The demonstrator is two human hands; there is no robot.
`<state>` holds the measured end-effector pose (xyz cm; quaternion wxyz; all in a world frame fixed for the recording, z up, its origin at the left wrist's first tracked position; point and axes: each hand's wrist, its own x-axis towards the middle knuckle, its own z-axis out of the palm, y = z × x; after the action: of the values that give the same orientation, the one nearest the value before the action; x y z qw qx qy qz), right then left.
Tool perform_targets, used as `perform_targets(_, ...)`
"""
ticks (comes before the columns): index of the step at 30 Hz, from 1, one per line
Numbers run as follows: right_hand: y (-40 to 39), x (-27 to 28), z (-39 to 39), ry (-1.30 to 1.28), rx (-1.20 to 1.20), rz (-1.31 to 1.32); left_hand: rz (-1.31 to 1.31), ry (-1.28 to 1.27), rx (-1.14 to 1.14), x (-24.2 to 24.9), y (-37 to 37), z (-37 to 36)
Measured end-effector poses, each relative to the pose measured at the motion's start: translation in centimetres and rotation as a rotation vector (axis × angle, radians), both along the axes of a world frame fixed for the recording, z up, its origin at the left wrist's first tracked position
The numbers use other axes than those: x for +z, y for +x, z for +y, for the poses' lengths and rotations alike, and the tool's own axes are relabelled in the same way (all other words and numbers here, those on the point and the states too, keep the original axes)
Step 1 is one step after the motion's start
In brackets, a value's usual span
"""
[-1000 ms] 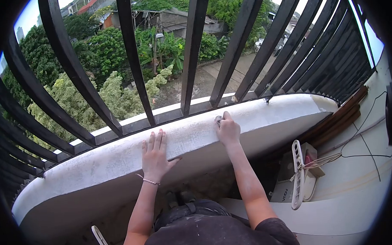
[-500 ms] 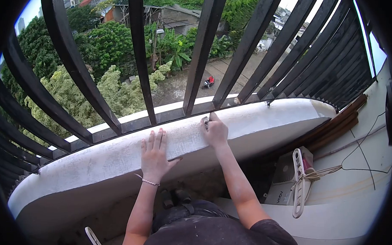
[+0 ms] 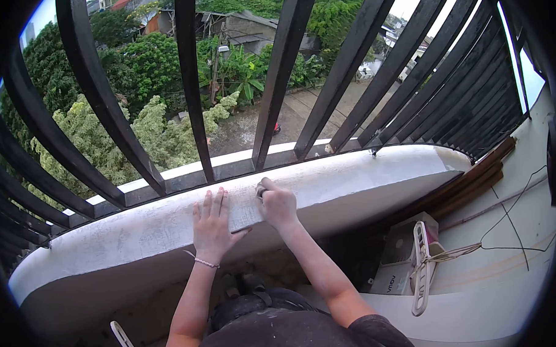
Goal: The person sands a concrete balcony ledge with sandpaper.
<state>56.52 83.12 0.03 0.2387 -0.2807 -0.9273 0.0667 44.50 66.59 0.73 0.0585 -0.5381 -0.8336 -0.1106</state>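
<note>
A curved white ledge (image 3: 345, 174) runs beneath black railing bars, its paint patchy and scuffed in places. My left hand (image 3: 212, 228) lies flat on the ledge, fingers stretched toward the bars and thumb out to the right along the inner edge. A braided bracelet (image 3: 206, 261) circles that wrist. Just to its right, my right hand (image 3: 278, 204) is closed against the ledge top, pinching a small dark grey piece (image 3: 261, 190) that looks like sandpaper. Most of that piece is hidden by the fingers. Pale dust coats both hands.
Black railing bars (image 3: 279, 75) rise close beyond the ledge, with trees and a paved yard below. On the right are a white box marked AQUA (image 3: 389, 283), a long white slotted handle (image 3: 421, 269), loose cables and brown planks (image 3: 474, 182).
My right hand has slid left and toward me along the ledge, closer to my left hand. The left hand keeps its place on the ledge, while the view has shifted slightly.
</note>
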Motion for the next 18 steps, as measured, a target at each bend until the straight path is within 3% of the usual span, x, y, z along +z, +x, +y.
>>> perform_targets(3, 1.4, 1.0, 1.1, -0.036, -0.017, -0.028, 0.008, 0.015, -0.012, -0.3, 0.0, -0.4)
perform_targets(6, 6.7, 1.2, 7.3, -0.033, -0.308, -0.121, -0.002, 0.035, -0.011, -0.3, -0.1, -0.3)
perform_targets(10, 5.6, 1.2, 7.1, -0.04, -0.391, -0.075, -0.006, 0.026, -0.004, -0.3, 0.0, -0.3)
perform_targets(12, 1.5, 0.9, 2.6, -0.099, -0.197, 0.071, 0.016, 0.015, -0.005, -0.2, -0.1, -0.5)
perform_targets(14, -1.3, 0.4, -1.3, -0.111, 0.005, 0.031, 0.022, 0.021, 0.002, -0.3, 0.0, -0.2)
perform_targets(18, 1.4, 1.5, 1.8, -0.082, -0.165, 0.027, 0.021, 0.049, 0.004, -0.8, 0.1, 0.0)
